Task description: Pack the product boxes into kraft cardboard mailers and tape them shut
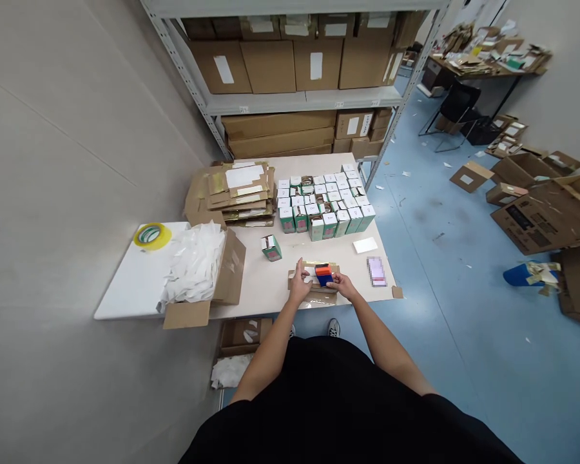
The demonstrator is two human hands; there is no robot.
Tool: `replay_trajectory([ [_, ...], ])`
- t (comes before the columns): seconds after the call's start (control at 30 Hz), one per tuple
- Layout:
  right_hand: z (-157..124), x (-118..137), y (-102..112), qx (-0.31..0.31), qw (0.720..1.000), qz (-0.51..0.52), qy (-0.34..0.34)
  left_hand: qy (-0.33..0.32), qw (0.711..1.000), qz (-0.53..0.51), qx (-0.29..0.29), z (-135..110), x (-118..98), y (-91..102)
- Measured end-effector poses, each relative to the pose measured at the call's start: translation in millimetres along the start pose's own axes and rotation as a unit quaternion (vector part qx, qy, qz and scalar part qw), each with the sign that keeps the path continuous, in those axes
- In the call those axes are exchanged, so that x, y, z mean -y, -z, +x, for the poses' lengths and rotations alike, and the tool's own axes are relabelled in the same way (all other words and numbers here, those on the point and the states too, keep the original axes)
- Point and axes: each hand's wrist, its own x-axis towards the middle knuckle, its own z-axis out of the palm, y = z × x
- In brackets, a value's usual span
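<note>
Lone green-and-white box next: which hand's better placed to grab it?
Probably the left hand: it's nearer the lone green-and-white box, which sits beyond it to the left. The right hand is farther off and holds the blue-and-orange item.

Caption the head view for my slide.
Right hand holding a small blue-and-orange object over brown cardboard, left hand nearby.

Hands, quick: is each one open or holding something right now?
Left hand: open, fingers spread at the cardboard box.
Right hand: closed, holding the blue-and-orange item.
</note>
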Motion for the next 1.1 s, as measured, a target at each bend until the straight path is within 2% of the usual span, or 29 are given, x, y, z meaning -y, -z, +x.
replay_trajectory([
  [0.17,4,-4,2,0.007,1.0,0.006,-0.013,-0.034,0.999,0.014,-0.009,-4,-15,24.8],
  [0.33,6,-4,5,0.008,1.0,0.0,-0.007,-0.059,0.998,0.02,-0.02,-1,-36,38.9],
  [0.47,8,1,8,0.025,0.999,-0.023,-0.007,-0.048,0.997,0.002,-0.061,13,-50,52.5],
  [0.6,13,11,7,0.055,0.997,-0.05,-0.007,-0.023,0.995,-0.012,-0.096,37,-56,71.7],
  [0.7,19,21,5,0.079,0.994,-0.07,0.006,0.009,0.992,-0.031,-0.121,53,-51,86.0],
  [0.77,24,28,4,0.072,0.994,-0.08,0.019,0.043,0.992,-0.04,-0.115,61,-44,95.0],
  [0.93,32,42,-1,0.013,0.99,-0.143,0.016,0.132,0.985,-0.052,-0.098,67,-14,110.6],
  [1.1,32,42,-13,-0.046,0.979,-0.196,0.028,0.24,0.957,-0.122,-0.107,64,19,107.5],
])
